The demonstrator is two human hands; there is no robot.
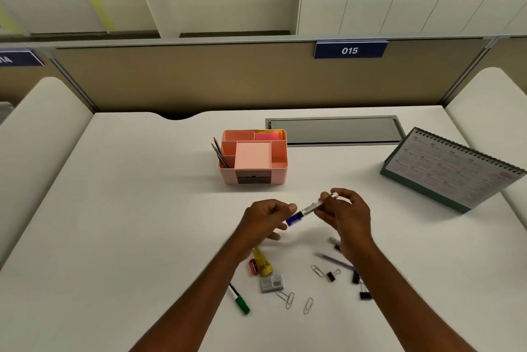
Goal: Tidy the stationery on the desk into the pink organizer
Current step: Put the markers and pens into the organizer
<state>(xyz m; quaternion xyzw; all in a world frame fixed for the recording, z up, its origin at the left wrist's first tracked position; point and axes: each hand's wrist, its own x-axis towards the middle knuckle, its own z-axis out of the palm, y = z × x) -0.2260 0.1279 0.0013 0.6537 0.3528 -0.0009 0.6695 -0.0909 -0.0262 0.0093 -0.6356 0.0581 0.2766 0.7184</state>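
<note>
Gripping pen (309, 209), right hand (349, 216); blue end pointing lower-left.

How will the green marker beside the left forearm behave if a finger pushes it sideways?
The green marker looks round and smooth, so it would probably roll on the flat white desk. It is slim and short, so it is likely light and stiff.

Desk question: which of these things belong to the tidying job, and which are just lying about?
Part of the job: pink organizer, pen gripped by left hand and right hand, green marker, paper clips, binder clips, red sharpener, grey box.
Just lying about: desk calendar, cable hatch, number plate.
</note>
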